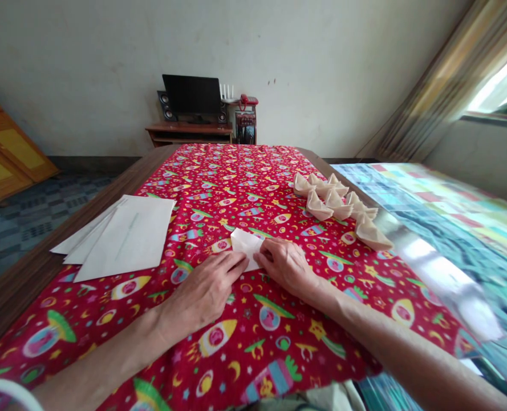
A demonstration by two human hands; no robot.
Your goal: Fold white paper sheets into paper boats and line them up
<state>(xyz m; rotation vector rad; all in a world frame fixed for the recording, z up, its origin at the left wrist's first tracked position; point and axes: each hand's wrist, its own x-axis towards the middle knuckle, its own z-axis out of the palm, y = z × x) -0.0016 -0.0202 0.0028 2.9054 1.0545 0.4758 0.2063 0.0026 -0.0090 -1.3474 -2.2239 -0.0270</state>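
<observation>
A small folded piece of white paper [245, 242] lies on the red patterned cloth [236, 211], between my two hands. My left hand [219, 277] presses its lower left edge with fingers held together. From the other side, my right hand [286, 264] is curled over the paper's right edge, thumb and forefinger closed on it. The fingertips hide part of the lower folds. Left of my hands, several flat sheets of white paper [136, 237] are fanned out in a stack. At the right, several folded paper boats [337, 204] stand in a cluster near the table edge.
The brown table rim [94, 208] shows along the left. Beyond the table are a monitor [192, 96] on a wooden stand [189, 132] and a red telephone [248, 101]. A bed with a blue patterned cover [450, 228] adjoins the right side. An orange cabinet [11, 145] stands left.
</observation>
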